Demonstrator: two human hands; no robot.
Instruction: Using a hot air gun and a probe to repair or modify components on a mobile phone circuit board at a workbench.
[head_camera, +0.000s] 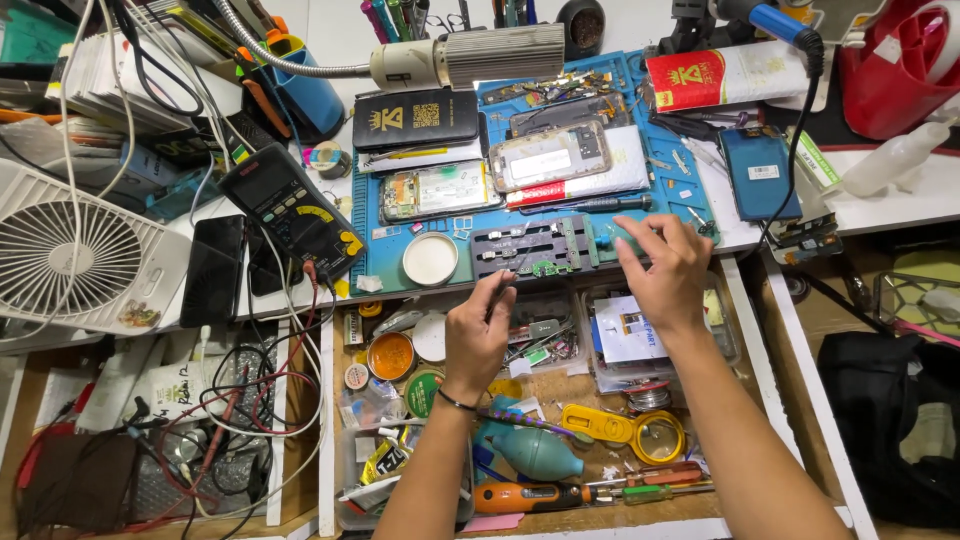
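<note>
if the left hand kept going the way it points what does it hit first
Probably the dark metal board holder on the blue work mat: the left hand points up and slightly right toward it, though depth is unclear.

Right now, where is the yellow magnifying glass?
In the head view, the yellow magnifying glass lies in the open drawer, between the person's two forearms, just right of the teal air blower and above the orange screwdriver.

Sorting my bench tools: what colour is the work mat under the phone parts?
Blue; the work mat shows best in the head view.
</note>
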